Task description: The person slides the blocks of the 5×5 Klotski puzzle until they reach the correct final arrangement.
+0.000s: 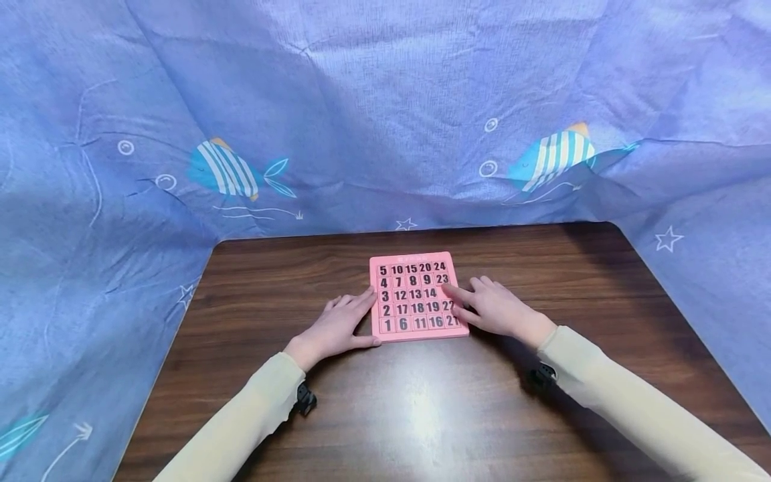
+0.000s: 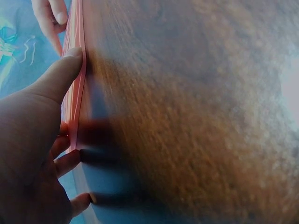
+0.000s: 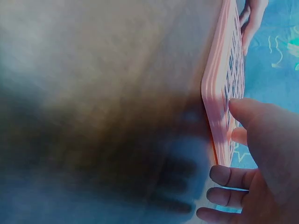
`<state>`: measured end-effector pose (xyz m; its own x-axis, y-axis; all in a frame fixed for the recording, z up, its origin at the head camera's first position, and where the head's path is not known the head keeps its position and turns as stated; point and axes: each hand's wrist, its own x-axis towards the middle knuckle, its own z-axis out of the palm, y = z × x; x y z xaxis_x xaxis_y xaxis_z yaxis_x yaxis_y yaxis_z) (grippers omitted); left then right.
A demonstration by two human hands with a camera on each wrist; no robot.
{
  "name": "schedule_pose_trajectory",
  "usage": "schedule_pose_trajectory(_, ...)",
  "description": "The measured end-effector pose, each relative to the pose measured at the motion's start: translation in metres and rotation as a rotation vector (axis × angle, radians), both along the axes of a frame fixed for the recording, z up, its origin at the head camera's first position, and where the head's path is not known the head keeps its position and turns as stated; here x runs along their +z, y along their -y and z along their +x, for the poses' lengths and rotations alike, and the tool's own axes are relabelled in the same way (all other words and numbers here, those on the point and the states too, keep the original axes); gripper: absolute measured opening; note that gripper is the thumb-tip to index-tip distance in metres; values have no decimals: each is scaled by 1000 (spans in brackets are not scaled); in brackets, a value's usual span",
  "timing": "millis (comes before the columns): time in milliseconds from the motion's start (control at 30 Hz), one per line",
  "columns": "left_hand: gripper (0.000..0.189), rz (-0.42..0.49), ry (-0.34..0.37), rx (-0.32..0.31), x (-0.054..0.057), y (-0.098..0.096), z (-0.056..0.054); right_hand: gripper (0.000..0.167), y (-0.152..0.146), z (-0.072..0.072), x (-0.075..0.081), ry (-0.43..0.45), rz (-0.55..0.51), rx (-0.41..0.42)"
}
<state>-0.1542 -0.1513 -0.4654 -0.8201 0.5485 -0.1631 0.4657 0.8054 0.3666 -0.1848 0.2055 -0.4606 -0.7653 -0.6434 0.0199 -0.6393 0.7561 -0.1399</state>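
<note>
A pink number slide puzzle (image 1: 415,302) lies flat on the table, its tiles showing black numbers. My left hand (image 1: 334,329) rests at its left side, the straight index finger along the left edge and the thumb at the near left corner. In the left wrist view that thumb (image 2: 65,72) presses the puzzle's side. My right hand (image 1: 496,308) reaches over the right edge. Its index fingertip touches the board just below tile 23, in the third row's last place, and its thumb lies by tiles 22 and 21. The other right fingers stay off the board, loosely bent.
The dark wooden table (image 1: 415,415) extends around the puzzle on all sides. A blue cloth (image 1: 385,114) with striped fish hangs behind and beside it. Each wrist carries a small black device (image 1: 305,399) below a pale sleeve (image 1: 241,422).
</note>
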Motion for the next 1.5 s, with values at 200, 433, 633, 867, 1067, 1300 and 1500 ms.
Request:
schedule_pose_trajectory(200, 95, 5, -3, 7, -2, 2, 1, 50, -7, 23, -2, -29, -21, 38)
schedule_pose_trajectory(433, 96, 11, -13, 12, -5, 5, 1, 51, -13, 37, -1, -37, -25, 47)
schedule_pose_trajectory(633, 95, 16, -45, -8, -9, 5, 2, 49, -11, 27, 1, -27, -27, 34)
schedule_pose_trajectory(867, 95, 24, -34, -17, -7, 3, 1, 48, -8, 12, 0, -37, -21, 6)
schedule_pose_trajectory(1067, 95, 17, -34, -17, -6, 2, 1, 45, -11, 25, 2, -67, -27, 78)
schedule_pose_trajectory(1300, 95, 7, -46, -18, -6, 3, 1, 43, -24, 43, 2, -70, -54, 145)
schedule_pose_trajectory(1500, 95, 7, -38, -29, -3, 1, 0, 44, -23, 32, 0, -69, -32, 90)
